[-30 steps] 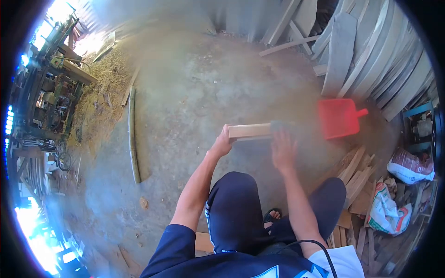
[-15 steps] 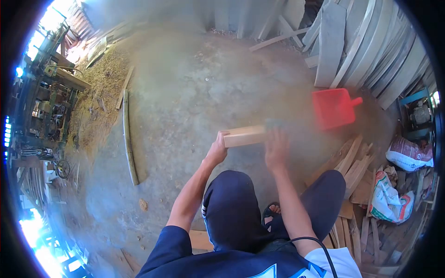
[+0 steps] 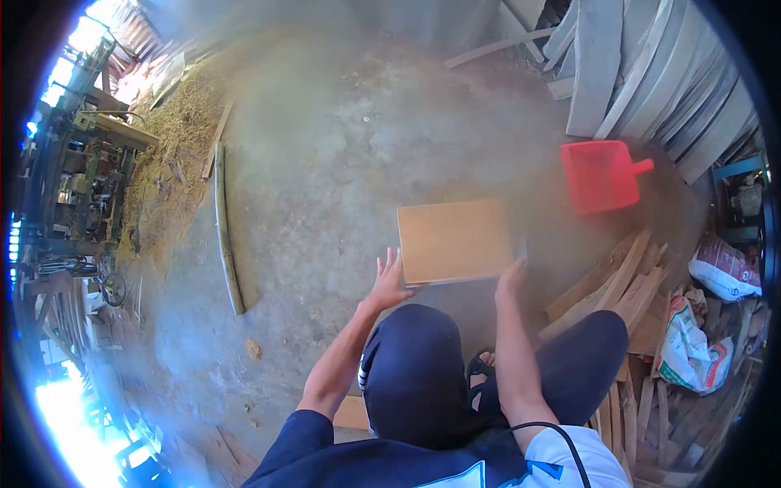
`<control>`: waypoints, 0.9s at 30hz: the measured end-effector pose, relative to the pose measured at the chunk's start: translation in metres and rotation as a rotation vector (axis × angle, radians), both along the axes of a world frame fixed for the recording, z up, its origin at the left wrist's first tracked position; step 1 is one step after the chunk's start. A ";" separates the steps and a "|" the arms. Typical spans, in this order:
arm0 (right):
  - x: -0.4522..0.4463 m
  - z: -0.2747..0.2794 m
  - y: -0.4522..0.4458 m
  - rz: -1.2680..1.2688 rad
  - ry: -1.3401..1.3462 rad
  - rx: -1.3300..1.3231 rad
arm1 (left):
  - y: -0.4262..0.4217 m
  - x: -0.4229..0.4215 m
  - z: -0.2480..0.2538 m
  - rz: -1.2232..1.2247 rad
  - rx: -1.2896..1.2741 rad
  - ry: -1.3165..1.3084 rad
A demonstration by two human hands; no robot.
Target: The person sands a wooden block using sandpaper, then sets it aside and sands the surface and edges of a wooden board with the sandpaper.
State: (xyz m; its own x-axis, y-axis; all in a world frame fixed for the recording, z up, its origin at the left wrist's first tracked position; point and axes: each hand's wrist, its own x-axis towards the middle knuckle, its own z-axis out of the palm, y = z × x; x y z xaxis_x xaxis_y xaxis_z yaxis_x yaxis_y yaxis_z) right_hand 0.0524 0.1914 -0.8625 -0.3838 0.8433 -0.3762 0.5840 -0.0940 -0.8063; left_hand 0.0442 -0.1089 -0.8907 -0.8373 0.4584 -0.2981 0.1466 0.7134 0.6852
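Note:
A flat, light-brown wooden box or board [image 3: 454,241] shows its broad face just beyond my knees. My left hand [image 3: 390,282] is at its lower left corner, fingers spread and pointing away from me. At the lower right corner is my right hand [image 3: 512,276], its fingers closed around something greyish at the edge that is blurred and hard to make out. Whether the underside touches the floor cannot be seen.
A red dustpan [image 3: 602,177] lies to the right. Wood offcuts [image 3: 639,281] and sacks [image 3: 691,350] are at the right; planks [image 3: 598,69] lean behind. A long pole [image 3: 224,232] lies left, near sawdust [image 3: 183,122] and machinery [image 3: 81,171].
The wooden piece has turned from showing its narrow side to showing its broad face. My left hand has opened and moved lower; my right hand has moved toward me and right.

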 end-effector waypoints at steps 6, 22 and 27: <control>0.012 -0.037 0.006 0.220 -0.064 0.127 | 0.023 -0.007 -0.010 0.103 -0.225 -0.067; -0.053 -0.040 -0.058 1.186 -0.136 0.610 | 0.058 -0.052 -0.013 -0.126 -0.528 -0.082; -0.023 -0.047 -0.018 1.050 -0.119 0.573 | 0.070 -0.056 0.014 -0.140 -0.595 -0.144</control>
